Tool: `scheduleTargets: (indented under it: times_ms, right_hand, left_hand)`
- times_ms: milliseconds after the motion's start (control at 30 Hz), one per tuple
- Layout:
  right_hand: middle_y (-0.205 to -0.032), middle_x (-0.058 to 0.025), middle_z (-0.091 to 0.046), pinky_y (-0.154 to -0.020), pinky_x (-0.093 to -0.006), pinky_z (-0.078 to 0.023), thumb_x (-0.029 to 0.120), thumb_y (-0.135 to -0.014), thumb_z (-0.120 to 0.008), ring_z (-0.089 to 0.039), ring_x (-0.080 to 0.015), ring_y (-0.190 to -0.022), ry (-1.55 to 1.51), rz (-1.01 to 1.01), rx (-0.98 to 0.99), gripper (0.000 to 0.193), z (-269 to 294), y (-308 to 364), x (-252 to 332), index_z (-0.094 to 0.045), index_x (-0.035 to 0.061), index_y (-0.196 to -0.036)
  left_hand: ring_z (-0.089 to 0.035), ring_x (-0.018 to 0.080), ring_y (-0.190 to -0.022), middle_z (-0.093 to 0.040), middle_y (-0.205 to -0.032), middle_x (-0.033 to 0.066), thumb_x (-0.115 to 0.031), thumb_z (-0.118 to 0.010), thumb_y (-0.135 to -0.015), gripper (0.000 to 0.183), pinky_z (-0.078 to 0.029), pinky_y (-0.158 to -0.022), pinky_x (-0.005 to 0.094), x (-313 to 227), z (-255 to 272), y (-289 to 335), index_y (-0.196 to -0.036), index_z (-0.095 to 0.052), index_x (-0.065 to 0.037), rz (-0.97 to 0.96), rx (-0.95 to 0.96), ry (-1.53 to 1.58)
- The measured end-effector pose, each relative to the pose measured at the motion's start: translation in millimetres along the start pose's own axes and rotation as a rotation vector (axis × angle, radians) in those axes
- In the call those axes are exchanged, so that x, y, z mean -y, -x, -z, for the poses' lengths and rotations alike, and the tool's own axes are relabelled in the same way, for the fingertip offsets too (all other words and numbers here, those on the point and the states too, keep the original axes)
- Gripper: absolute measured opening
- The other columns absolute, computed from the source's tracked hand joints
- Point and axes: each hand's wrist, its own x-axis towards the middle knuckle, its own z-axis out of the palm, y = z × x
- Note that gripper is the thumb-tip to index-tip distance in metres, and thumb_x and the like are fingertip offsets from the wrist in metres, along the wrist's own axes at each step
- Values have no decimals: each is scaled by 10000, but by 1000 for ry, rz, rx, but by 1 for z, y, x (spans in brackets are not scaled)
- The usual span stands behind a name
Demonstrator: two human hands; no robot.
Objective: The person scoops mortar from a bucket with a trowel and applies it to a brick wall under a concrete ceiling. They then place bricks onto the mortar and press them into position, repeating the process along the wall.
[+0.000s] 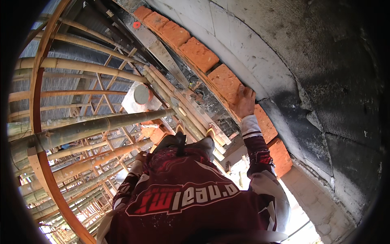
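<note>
A row of orange bricks (199, 54) runs along the edge of a grey wall from the upper middle down to the right. My right hand (245, 101) is on this row, its fingers curled over the upper edge of a brick (224, 83). The palm side is turned away from view, and the fingers look closed on the brick. Further down the row, past my wrist, come another brick (265, 124) and one more (280, 157). My left hand (141, 156) hangs low beside my left leg, near the bamboo poles. Its fingers are mostly hidden, and I see nothing in it.
My feet stand on bamboo poles (195, 118) and planks. To the left, a container of round grey mortar (141, 94) sits above stacked bricks (154, 131). A thick bamboo pole (93, 129) crosses at my left, with scaffolding beyond. The grey wall (280, 69) rises on the right.
</note>
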Motion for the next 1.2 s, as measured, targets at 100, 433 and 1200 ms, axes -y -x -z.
scheduleTargets:
  times_ms: [100, 433, 1200]
  right_hand:
    - [-1334, -261, -473, -1097, -498, -372, 337, -593, -896, -434, -449, -1254, -34, -3, 47, 988, -1, -1, -4, -482, -29, -1413]
    - [-1490, -292, -399, -1108, -586, -319, 504, -743, -819, -398, -456, -1324, -42, 63, -178, 914, -15, -31, 40, -479, 61, -1467]
    - [-1320, -178, -475, -1079, -480, -380, 397, -664, -860, -438, -365, -1262, -67, 48, 128, 925, -75, -180, 107, -490, 95, -1457]
  left_hand:
    - [-686, 380, -1116, -730, -1134, 211, -462, -797, -792, 553, -553, -950, 432, -7, 7, -3, -1197, -711, -96, -8, -31, 39]
    - [-749, 316, -945, -769, -969, 180, -325, -841, -787, 500, -574, -830, 386, -34, 44, -7, -1185, -688, -63, 57, -41, 140]
    - [-696, 300, -1090, -738, -1150, 171, -341, -754, -855, 405, -530, -986, 374, 54, 17, 1, -1137, -748, -51, -71, -3, -4]
